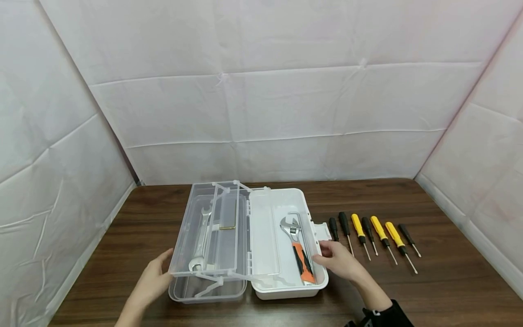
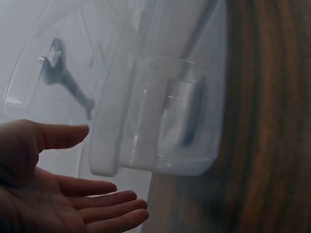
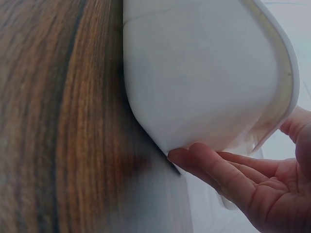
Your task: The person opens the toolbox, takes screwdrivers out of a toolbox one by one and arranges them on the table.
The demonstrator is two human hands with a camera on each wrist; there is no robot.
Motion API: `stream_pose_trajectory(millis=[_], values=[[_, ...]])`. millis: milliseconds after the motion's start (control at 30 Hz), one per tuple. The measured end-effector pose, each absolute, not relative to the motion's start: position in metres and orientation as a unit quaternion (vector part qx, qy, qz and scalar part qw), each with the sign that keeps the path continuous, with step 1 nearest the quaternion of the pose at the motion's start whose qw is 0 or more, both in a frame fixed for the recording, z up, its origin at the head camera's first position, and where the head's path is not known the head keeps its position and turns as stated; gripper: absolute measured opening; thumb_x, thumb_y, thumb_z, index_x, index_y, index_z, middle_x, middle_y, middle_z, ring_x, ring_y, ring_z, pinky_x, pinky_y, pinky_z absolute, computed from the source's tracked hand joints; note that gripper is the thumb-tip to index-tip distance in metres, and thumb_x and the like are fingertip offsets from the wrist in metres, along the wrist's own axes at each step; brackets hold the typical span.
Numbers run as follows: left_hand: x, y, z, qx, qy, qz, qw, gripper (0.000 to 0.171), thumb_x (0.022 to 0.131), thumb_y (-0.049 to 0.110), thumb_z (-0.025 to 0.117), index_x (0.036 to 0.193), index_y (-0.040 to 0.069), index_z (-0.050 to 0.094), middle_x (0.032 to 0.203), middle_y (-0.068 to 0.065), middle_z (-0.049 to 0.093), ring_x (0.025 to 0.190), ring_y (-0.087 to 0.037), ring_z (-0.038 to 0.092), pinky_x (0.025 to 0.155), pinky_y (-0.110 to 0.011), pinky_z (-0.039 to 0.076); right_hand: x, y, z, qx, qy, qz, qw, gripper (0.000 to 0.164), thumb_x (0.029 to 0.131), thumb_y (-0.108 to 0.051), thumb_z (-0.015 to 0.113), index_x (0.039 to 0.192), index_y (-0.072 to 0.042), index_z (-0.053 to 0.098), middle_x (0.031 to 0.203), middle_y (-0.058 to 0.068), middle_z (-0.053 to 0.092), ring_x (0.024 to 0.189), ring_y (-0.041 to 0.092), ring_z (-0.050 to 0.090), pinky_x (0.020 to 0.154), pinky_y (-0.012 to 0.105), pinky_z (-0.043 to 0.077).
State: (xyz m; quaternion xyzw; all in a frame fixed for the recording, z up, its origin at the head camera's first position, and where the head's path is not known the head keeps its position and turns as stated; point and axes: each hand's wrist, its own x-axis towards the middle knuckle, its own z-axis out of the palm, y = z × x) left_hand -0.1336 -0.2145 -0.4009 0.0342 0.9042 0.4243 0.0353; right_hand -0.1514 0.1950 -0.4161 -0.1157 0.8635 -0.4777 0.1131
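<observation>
An opened toolbox has a white base (image 1: 283,293) and, at its left, a clear lid with hinged clear trays (image 1: 183,236). My right hand (image 1: 337,260) holds the base's right wall, thumb at the rim, fingers along the outside (image 3: 228,179). Beside the left edge of the clear trays is my left hand (image 1: 153,278), fingers extended and thumb apart (image 2: 82,199); whether it touches the plastic is unclear. An adjustable wrench (image 1: 300,254) with an orange and black handle lies in the base beside a thin metal L-shaped rod (image 1: 303,231). A silver wrench (image 1: 201,236) shows through the clear plastic.
Right of the toolbox, several yellow-handled screwdrivers (image 1: 379,228) and black-handled screwdrivers (image 1: 366,227) lie in a row on the brown wooden table (image 1: 408,295). The white latch flap (image 1: 322,231) sticks out toward them. White sheet walls (image 1: 286,109) stand around the table.
</observation>
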Motion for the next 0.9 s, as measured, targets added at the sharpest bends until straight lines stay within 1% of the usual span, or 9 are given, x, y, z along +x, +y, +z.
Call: stream_pose_trajectory(millis=[67,133,167,233,267,367,600,767,900], values=[[-0.131,-0.215,-0.406,0.050,0.900,0.430,0.051,0.054,0.083,0.008,0.052,0.122,-0.022,0.031,0.121,-0.038,0.039,0.114,-0.048,0.036,0.090,-0.055,0.031,-0.152,0.195,-0.416,-0.112,0.864,-0.479,0.111,0.043,0.084,-0.010,0.058,0.115,0.017,0.046,0.100,0.023,0.059,0.088,0.024,0.058,0.068,0.033,0.049],[-0.128,-0.215,-0.410,0.058,0.892,0.445,0.054,0.052,0.083,0.009,0.055,0.120,-0.021,0.036,0.117,-0.036,0.044,0.109,-0.046,0.043,0.086,-0.052,0.037,-0.152,0.196,-0.417,-0.111,0.863,-0.479,0.110,0.043,0.084,-0.010,0.058,0.115,0.017,0.046,0.100,0.023,0.060,0.087,0.024,0.058,0.068,0.032,0.049],[-0.126,-0.215,-0.412,0.063,0.889,0.450,0.051,0.051,0.083,0.012,0.057,0.119,-0.020,0.039,0.116,-0.035,0.045,0.108,-0.045,0.044,0.086,-0.051,0.038,-0.152,0.196,-0.417,-0.111,0.863,-0.480,0.110,0.043,0.084,-0.010,0.058,0.115,0.017,0.046,0.100,0.023,0.060,0.087,0.024,0.058,0.068,0.032,0.049],[-0.123,-0.214,-0.415,0.074,0.883,0.462,0.043,0.045,0.082,0.010,0.059,0.115,-0.017,0.045,0.111,-0.031,0.052,0.103,-0.040,0.050,0.081,-0.047,0.043,-0.152,0.196,-0.418,-0.109,0.863,-0.482,0.110,0.043,0.084,-0.009,0.058,0.115,0.018,0.046,0.100,0.024,0.060,0.088,0.025,0.058,0.068,0.033,0.049],[-0.122,-0.214,-0.417,0.078,0.878,0.470,0.042,0.042,0.082,0.009,0.059,0.113,-0.016,0.047,0.110,-0.029,0.053,0.102,-0.039,0.051,0.079,-0.046,0.044,-0.152,0.196,-0.418,-0.111,0.863,-0.481,0.109,0.044,0.084,-0.009,0.058,0.115,0.018,0.046,0.100,0.024,0.060,0.089,0.025,0.058,0.068,0.033,0.049],[-0.120,-0.215,-0.421,0.090,0.879,0.468,0.034,0.035,0.082,0.005,0.058,0.110,-0.015,0.051,0.108,-0.027,0.055,0.103,-0.038,0.050,0.082,-0.046,0.042,-0.152,0.197,-0.419,-0.113,0.861,-0.484,0.106,0.044,0.084,-0.009,0.058,0.115,0.019,0.045,0.100,0.025,0.059,0.089,0.025,0.058,0.068,0.032,0.050],[-0.119,-0.217,-0.425,0.091,0.841,0.529,0.071,0.033,0.084,-0.007,0.048,0.110,-0.026,0.040,0.100,-0.033,0.055,0.087,-0.034,0.059,0.068,-0.033,0.050,-0.152,0.197,-0.419,-0.116,0.857,-0.491,0.102,0.044,0.083,-0.008,0.058,0.114,0.020,0.045,0.098,0.026,0.060,0.087,0.025,0.059,0.066,0.032,0.050],[-0.118,-0.214,-0.420,0.067,0.834,0.543,0.073,0.032,0.084,-0.008,0.047,0.109,-0.027,0.040,0.093,-0.030,0.058,0.079,-0.027,0.062,0.064,-0.030,0.050,-0.151,0.196,-0.420,-0.099,0.861,-0.489,0.104,0.044,0.083,-0.008,0.059,0.115,0.020,0.045,0.100,0.025,0.059,0.089,0.026,0.059,0.067,0.033,0.050],[-0.116,-0.210,-0.412,0.029,0.840,0.538,0.064,0.034,0.083,-0.009,0.047,0.113,-0.024,0.040,0.093,-0.028,0.059,0.079,-0.026,0.061,0.063,-0.030,0.050,-0.151,0.197,-0.420,-0.094,0.861,-0.489,0.102,0.045,0.083,-0.009,0.059,0.115,0.019,0.045,0.101,0.026,0.059,0.091,0.028,0.058,0.069,0.035,0.050]])
